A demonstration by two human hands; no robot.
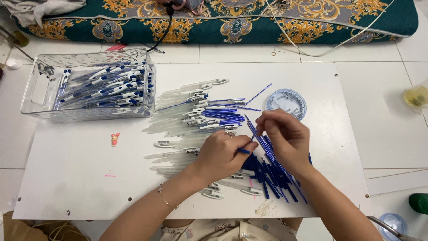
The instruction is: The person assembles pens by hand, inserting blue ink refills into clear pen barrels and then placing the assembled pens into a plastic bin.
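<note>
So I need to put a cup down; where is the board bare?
Bare: the board's near-left part, below the bin, around the small figure. Also its right edge, beyond the round dish. Crowded: the middle, with pen parts and both hands.

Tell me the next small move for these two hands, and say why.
Probably slide the thin blue refill pinched by the right hand into the blue piece the left hand holds. The two parts nearly meet between the hands, and finished pens fill the clear bin.

Bare board point(80, 178) lower left; pen barrels point(178, 120), refills point(272, 178) and bin point(89, 85) crowd the rest.
</note>
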